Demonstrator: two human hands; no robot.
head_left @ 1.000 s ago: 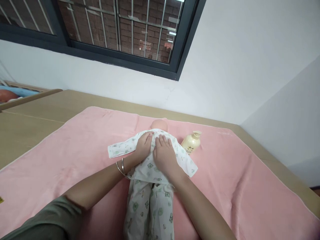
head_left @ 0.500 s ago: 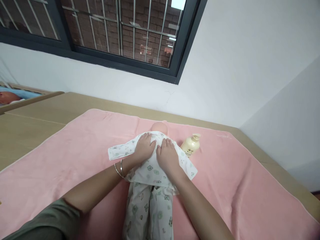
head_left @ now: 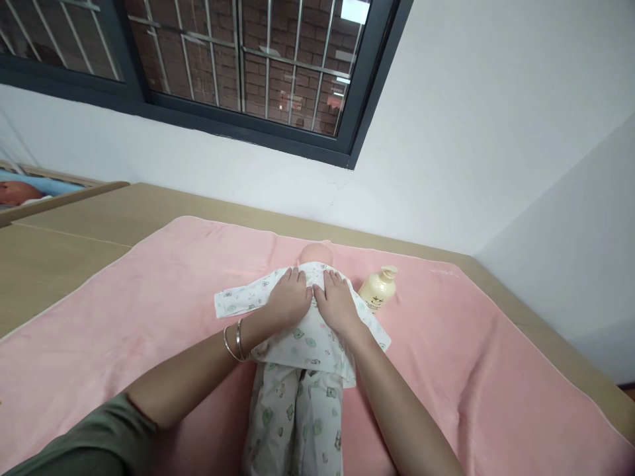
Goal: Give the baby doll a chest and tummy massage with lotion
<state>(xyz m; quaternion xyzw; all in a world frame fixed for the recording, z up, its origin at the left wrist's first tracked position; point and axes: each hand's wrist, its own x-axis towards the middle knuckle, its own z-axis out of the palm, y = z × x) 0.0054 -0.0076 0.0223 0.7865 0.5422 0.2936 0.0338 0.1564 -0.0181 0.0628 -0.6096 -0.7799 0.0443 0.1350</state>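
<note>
A baby doll (head_left: 314, 253) lies on a pink blanket (head_left: 149, 297), head toward the wall, dressed in a white printed top (head_left: 307, 340) and matching trousers (head_left: 297, 416). My left hand (head_left: 292, 299) lies flat on the doll's chest, fingers spread, two bangles on the wrist. My right hand (head_left: 337, 303) lies flat beside it on the same top, fingers toward the neck. Neither hand grips anything. The doll's sleeves spread out to both sides.
A cream pump bottle (head_left: 379, 289) stands on the blanket just right of the doll's shoulder. The blanket covers a tan wooden surface (head_left: 64, 244) set against a white wall under a barred window (head_left: 238, 59). A crib edge (head_left: 59, 195) shows at far left.
Both hands have slid a little up the doll's chest toward the neck, and the right hand has moved closer to the left. The top's hem lies smoother.
</note>
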